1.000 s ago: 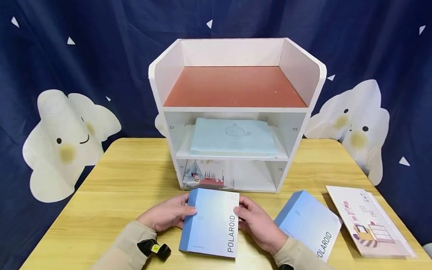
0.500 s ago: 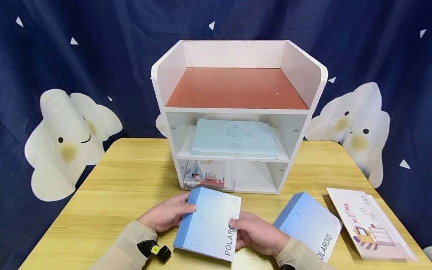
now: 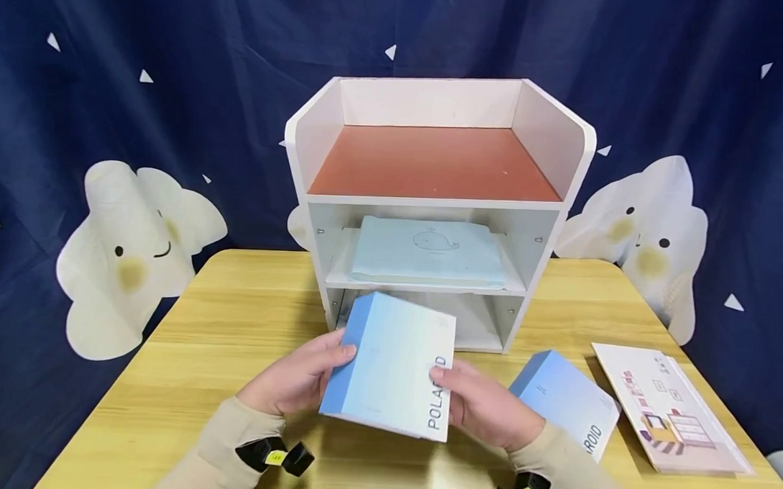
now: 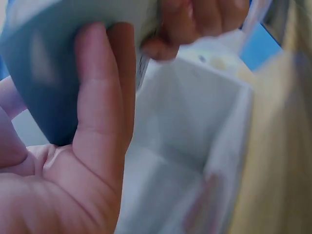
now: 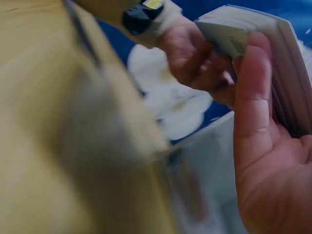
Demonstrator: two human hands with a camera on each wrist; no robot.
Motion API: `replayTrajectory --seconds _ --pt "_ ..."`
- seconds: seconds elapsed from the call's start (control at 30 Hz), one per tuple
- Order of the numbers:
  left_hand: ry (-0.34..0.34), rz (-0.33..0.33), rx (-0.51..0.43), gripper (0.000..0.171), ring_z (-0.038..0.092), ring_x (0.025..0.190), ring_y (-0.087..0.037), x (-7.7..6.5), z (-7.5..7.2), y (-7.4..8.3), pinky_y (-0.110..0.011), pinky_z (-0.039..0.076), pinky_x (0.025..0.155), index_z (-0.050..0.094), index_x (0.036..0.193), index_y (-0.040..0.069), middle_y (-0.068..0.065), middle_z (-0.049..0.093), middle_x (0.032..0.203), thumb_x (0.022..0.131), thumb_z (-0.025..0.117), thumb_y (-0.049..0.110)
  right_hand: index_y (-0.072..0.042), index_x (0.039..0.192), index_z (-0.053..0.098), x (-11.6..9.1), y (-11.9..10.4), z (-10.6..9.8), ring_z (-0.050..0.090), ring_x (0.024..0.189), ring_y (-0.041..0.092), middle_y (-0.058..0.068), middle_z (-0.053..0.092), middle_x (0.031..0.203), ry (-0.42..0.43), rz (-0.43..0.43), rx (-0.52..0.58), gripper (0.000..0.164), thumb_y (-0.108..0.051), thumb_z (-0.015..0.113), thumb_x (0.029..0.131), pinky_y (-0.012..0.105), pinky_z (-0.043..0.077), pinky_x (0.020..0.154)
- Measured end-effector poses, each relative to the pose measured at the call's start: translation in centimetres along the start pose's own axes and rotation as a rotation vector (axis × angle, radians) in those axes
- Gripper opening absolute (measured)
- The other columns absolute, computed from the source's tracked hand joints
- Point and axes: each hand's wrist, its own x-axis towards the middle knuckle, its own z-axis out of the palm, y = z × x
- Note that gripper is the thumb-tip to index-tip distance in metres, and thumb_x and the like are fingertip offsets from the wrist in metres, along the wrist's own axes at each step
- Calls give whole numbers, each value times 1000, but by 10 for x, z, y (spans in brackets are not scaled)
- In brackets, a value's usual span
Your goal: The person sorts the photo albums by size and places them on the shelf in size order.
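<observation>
A light blue photo album [image 3: 394, 367] lettered POLAROID is held up between both hands, tilted, before the lower compartment of the white shelf unit [image 3: 566, 161]. My left hand [image 3: 303, 374] grips its darker blue spine side, thumb on the front cover. On the opposite edge, my right hand [image 3: 489, 406] pinches it with the thumb beside the lettering. The page edges show in the right wrist view, where the album [image 5: 287, 63] stands in the right hand [image 5: 263, 161]. The left wrist view has the left fingers [image 4: 100, 97] along the album's underside.
A similar POLAROID album [image 3: 567, 402] lies on the table [image 3: 187, 338] by the right forearm. To its right is a flat pink-white illustrated folder [image 3: 670, 412]. A pale blue whale-printed item [image 3: 430, 253] fills the middle shelf. A dark blue curtain [image 3: 255, 67] hangs behind.
Both hands have raised the album from near the tabletop and moved it forward toward the lower compartment, tilting it. It now covers the illustrated item there.
</observation>
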Motion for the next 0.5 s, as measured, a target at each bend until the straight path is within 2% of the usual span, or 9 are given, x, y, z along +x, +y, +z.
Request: replayTrajectory --seconds 0.07,0.13,0.23,0.33,0.5 --pt "-58 42 -14 43 72 96 -25 -3 12 12 -38 61 77 35 151 7 -13 71 116 112 37 23 5 142 47 2 -17 4 70 106 25 13 69 122 27 -44 18 39 -18 38 111 39 59 85" --pt "-115 99 -16 42 73 93 -27 -6 22 24 -36 61 72 37 150 7 -15 72 113 112 35 23 3 141 48 5 -33 8 72 102 24 13 70 120 21 -94 25 39 -19 37 112 36 61 79" --pt "-185 201 -3 40 74 89 -28 -10 35 42 -34 61 70 40 147 5 -16 73 109 112 33 22 -3 138 54 12 -56 15 73 94 21 11 72 116 -28 -153 53 37 -22 34 113 30 61 67" --pt "-216 315 0 41 74 88 -27 -9 43 58 -33 61 70 41 148 4 -14 72 111 112 36 23 -7 132 59 20 -74 21 73 86 16 7 73 112 -79 -225 85 39 -27 30 114 25 59 61" --pt "-234 466 4 44 74 91 -25 0 52 79 -30 60 72 42 148 3 -12 72 114 112 38 27 -8 135 55 36 -93 30 73 88 15 7 72 115 -114 -389 151 44 -33 27 113 26 59 62"
